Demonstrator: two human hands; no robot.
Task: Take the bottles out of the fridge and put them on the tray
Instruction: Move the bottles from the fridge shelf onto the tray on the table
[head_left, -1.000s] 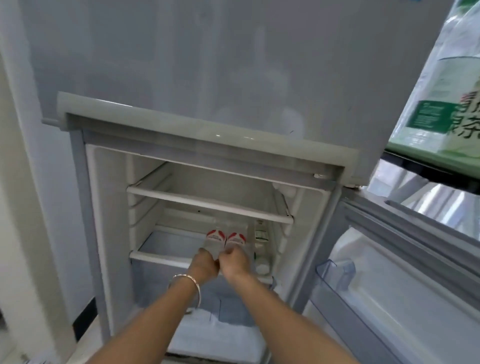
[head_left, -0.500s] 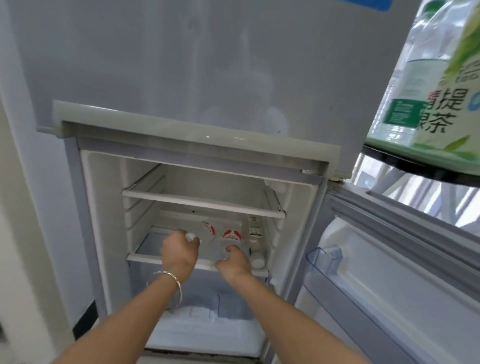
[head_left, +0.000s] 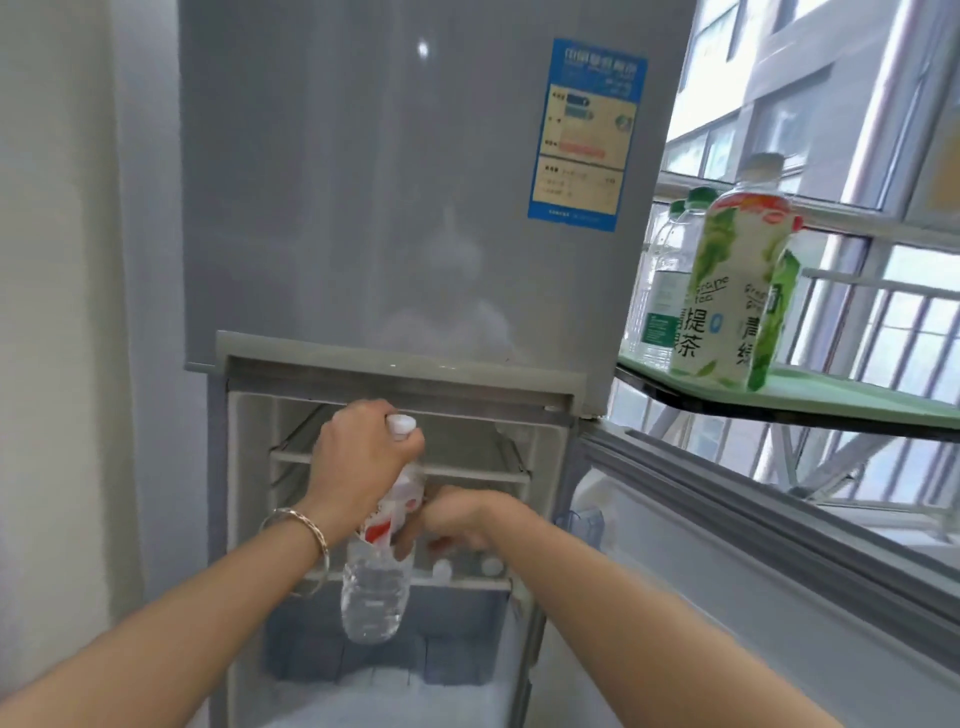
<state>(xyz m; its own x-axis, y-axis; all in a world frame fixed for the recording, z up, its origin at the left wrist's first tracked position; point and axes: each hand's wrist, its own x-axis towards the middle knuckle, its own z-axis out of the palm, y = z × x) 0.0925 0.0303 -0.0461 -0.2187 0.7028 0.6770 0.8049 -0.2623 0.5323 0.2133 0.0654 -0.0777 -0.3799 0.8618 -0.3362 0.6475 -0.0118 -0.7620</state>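
Left hand (head_left: 363, 462) closed around neck of water bottle (head_left: 375, 587), lifted out in front of fridge (head_left: 395, 467) shelf — hanging tilted, could slip. Right hand (head_left: 452, 525) inside, finger state impossible to tell. Tray (head_left: 831, 400) at right — already crowded, risk of knocking tea bottles (head_left: 727, 291).

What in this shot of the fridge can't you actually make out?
Head view, the only one:
- What the right hand grips: blurred, behind the water bottle that the left hand holds.
- Bottles left on the fridge shelf: only white caps show.
- Blue sticker: print too small.
- Green tray: cut off right.
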